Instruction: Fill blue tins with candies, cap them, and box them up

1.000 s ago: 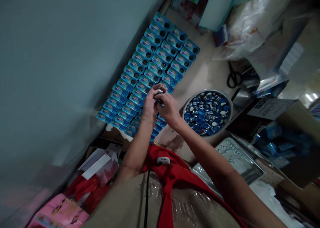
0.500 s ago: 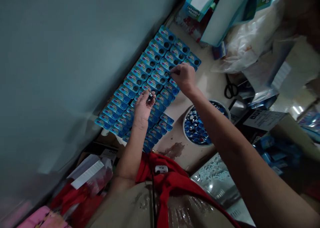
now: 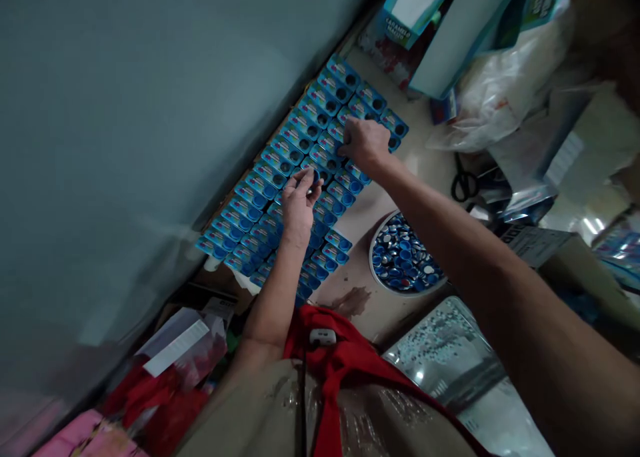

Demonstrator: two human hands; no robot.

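Observation:
Rows of small blue packs point(image 3: 243, 207) with printed labels lie side by side along the wall. Many have a dark round hollow at one end; those nearer me show a blue round there. Over the middle of the rows, my left hand point(image 3: 300, 200) is curled palm up around small round blue-and-silver caps point(image 3: 315, 177); how many is unclear. Further up, my right hand point(image 3: 366, 143) reaches down to a pack with its fingertips pressed together. What its fingers pinch, if anything, is hidden. A round tub point(image 3: 373, 270) full of loose blue and silver caps point(image 3: 403, 250) stands below my right forearm.
The wall point(image 3: 150, 97) borders the packs on the left. Black scissors point(image 3: 464, 183), plastic bags point(image 3: 493, 90) and blue display boxes point(image 3: 440, 57) lie at the upper right. A clear tray point(image 3: 450, 303) with small pale pieces sits near my right side.
My left hand has shifted slightly up and right, and a blue cap face now shows at its fingers. My right hand has tipped downward onto the packs. The view has shifted a little.

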